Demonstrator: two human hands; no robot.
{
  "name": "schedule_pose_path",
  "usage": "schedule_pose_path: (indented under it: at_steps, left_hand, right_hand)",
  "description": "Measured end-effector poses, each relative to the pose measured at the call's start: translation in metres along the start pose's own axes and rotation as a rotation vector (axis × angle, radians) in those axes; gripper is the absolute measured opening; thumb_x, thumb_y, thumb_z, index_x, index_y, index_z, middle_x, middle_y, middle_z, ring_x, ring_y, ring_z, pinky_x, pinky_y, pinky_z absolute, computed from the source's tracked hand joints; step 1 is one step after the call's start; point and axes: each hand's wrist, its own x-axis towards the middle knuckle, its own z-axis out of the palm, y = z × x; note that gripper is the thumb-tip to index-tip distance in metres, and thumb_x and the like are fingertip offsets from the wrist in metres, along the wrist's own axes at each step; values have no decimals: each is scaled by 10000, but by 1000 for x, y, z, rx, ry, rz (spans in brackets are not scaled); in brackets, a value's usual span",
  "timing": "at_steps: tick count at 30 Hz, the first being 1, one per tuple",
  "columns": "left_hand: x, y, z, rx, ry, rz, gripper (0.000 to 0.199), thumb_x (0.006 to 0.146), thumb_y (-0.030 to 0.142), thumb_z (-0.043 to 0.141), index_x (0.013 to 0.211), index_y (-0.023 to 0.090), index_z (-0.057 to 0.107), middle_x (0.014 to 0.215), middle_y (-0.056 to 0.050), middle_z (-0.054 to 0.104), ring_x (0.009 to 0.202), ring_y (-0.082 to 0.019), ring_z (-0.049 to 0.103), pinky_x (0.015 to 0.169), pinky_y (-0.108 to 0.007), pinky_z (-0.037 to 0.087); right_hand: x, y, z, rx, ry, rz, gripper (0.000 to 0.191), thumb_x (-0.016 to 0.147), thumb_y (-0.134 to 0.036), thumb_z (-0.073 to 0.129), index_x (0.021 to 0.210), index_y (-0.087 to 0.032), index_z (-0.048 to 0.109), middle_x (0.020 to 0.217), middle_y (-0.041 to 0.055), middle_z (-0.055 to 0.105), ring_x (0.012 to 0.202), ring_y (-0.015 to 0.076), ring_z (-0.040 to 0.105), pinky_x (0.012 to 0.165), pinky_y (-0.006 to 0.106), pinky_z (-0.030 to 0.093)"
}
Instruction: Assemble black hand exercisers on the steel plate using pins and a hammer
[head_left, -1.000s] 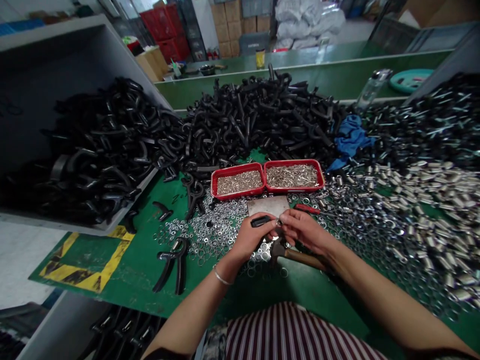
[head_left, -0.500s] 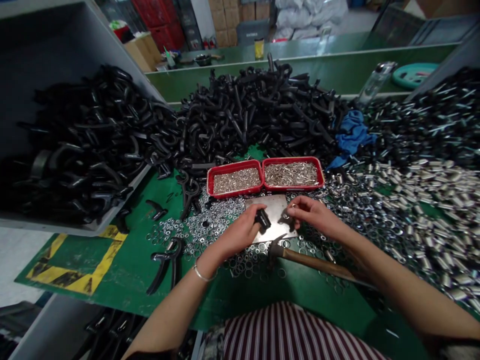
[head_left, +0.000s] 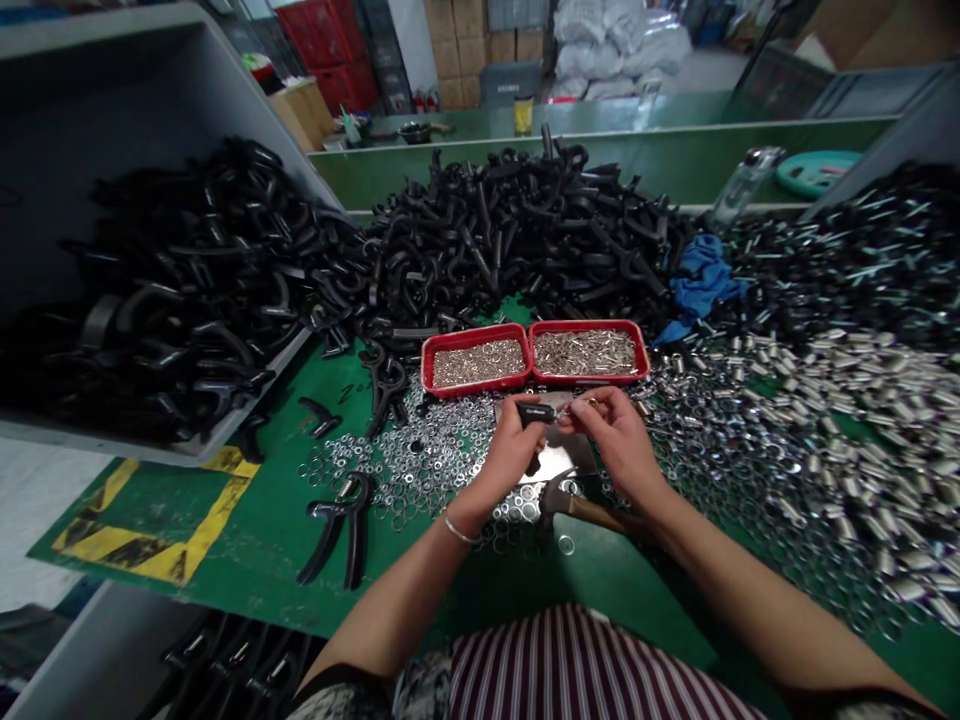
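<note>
- Well, the left-hand grip (head_left: 517, 450) is closing firmly on a short black plastic handle (head_left: 534, 411) above a flat steel plate (head_left: 559, 460).
- Meanwhile, the right-hand grip (head_left: 611, 440) is pinching a tiny silver metal part (head_left: 574, 408) just beside it.

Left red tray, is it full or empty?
Full: the left red tray has small silver pieces spread across its whole floor, with no tray bottom showing.

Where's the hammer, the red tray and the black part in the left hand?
Hammer (head_left: 556, 496): head view, on its metal head.
Red tray (head_left: 474, 336): head view, on the rim of its left compartment.
Black part (head_left: 535, 411): head view, on its upper face.
</note>
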Motion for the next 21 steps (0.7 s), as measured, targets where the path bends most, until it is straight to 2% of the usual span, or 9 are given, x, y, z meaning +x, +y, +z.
schedule_pose_path:
  at_steps: [3, 5, 12, 17, 20, 21]
  left_hand:
    - [-5, 0, 4, -224, -35, -18, 394, 810, 188, 575, 1167, 218, 410, 758, 46, 563, 578, -95, 548, 568, -226, 454]
    - [-8, 0, 3, -274, -43, -20, 386, 801, 191, 587, 1143, 221, 412, 762, 46, 575, 582, -93, 555, 574, -224, 455]
    - [-10, -5, -2, -186, 25, -7, 388, 799, 169, 568, 1151, 220, 413, 710, 59, 578, 569, -95, 554, 570, -215, 445]
    - [-8, -12, 2, -135, 46, -27, 370, 800, 175, 563, 1135, 216, 410, 644, 75, 557, 550, -104, 554, 564, -218, 448]
    - [-11, -12, 3, -165, 37, -43, 338, 800, 184, 563, 1102, 220, 418, 634, 77, 549, 526, -103, 543, 538, -218, 442]
    - [-12, -10, 2, -160, -3, -58, 320, 796, 184, 565, 1085, 220, 431, 633, 73, 550, 508, -101, 531, 516, -217, 432]
  right_hand:
    - [-6, 5, 9, 70, 8, 14, 304, 867, -474, 704, 982, -249, 535, 846, 4, 708, 758, 174, 712, 771, 349, 587]
    - [-9, 7, 12, 76, 29, 5, 298, 870, -469, 702, 978, -248, 533, 853, 6, 706, 762, 171, 711, 777, 345, 584]
    - [-10, -3, 15, -14, 70, 7, 348, 844, -521, 710, 965, -255, 520, 868, 26, 711, 799, 202, 715, 775, 367, 581]
    - [-10, 4, 19, -60, 61, -44, 326, 860, -500, 702, 986, -258, 524, 900, 30, 690, 818, 209, 690, 808, 374, 550]
    - [-5, 11, 13, -216, 19, -75, 300, 867, -516, 680, 958, -253, 567, 822, 16, 649, 754, 200, 625, 711, 331, 499]
    - [-2, 12, 10, -249, -20, -60, 298, 875, -528, 662, 943, -252, 576, 775, 5, 628, 705, 190, 593, 659, 317, 471]
